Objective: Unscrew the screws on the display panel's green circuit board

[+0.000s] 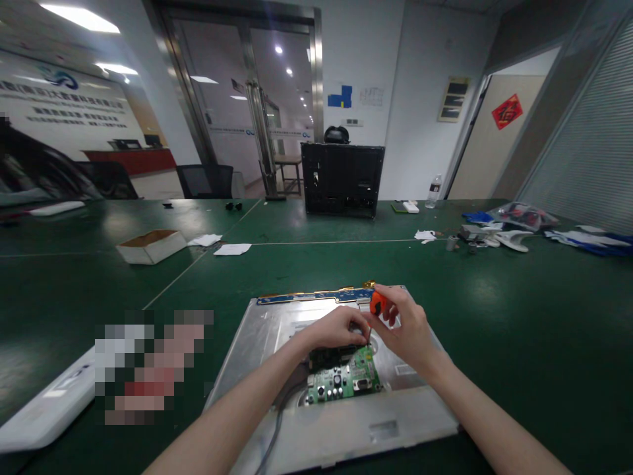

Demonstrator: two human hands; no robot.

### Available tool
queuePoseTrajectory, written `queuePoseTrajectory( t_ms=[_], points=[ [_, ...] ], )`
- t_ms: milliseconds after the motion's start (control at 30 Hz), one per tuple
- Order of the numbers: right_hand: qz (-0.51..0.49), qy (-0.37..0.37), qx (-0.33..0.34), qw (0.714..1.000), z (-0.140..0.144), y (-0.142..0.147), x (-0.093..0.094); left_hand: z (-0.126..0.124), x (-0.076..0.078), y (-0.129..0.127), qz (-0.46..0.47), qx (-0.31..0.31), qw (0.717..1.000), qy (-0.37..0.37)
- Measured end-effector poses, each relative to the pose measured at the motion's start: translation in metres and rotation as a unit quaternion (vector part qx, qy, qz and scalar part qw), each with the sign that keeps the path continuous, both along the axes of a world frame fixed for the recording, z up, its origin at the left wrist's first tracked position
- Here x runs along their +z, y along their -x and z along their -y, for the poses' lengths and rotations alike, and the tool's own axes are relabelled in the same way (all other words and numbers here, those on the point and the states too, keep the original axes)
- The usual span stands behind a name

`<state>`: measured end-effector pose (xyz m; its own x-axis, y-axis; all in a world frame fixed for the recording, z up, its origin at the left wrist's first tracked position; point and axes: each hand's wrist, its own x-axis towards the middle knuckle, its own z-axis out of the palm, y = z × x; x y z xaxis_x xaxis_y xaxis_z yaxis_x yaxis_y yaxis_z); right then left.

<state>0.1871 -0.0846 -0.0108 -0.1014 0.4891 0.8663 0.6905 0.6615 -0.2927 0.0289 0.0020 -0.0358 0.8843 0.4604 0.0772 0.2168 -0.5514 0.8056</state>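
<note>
A silver metal display panel (415, 412) lies flat on the table in front of me, with a green circuit board (341, 386) on its back. My right hand (408, 330) grips a screwdriver (378, 303) by its orange handle. The shaft points down at the board's upper right corner. Close beside that shaft, my left hand (339, 328) has its fingers pinched together over the board's upper edge. What they hold, if anything, is hidden. Along the panel's far edge runs a narrow blue circuit strip (306, 297). A grey cable (277, 429) trails from the board toward me.
The green table (519, 343) carries an open cardboard box (152, 247), white paper (232, 249) and a long white casing (54, 402) on the left. A black monitor housing (343, 178) stands at the back. A bottle (434, 191) and bagged parts (524, 216) lie farther right.
</note>
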Motion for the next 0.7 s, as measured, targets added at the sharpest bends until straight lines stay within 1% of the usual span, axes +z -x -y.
queuePoseTrajectory(
  t_ms=[267,400,533,700],
  points=[
    [0.025,0.010,0.013,1.000,0.0023,0.0039,0.0004,0.0002,-0.0013,-0.0002,-0.013,0.003,1.000,-0.014],
    [0.033,0.019,-0.006,0.999,0.0048,0.0034,0.0023,0.0001,-0.0018,-0.0002,-0.007,-0.002,1.000,-0.011],
    [0.024,0.038,-0.028,0.999,0.0036,0.0014,-0.0025,-0.0007,-0.0025,0.0000,0.000,-0.005,1.000,-0.008],
    [0.011,0.027,-0.025,0.999,0.0003,0.0002,-0.0064,-0.0001,-0.0009,-0.0003,0.009,-0.014,1.000,-0.019]
  ],
)
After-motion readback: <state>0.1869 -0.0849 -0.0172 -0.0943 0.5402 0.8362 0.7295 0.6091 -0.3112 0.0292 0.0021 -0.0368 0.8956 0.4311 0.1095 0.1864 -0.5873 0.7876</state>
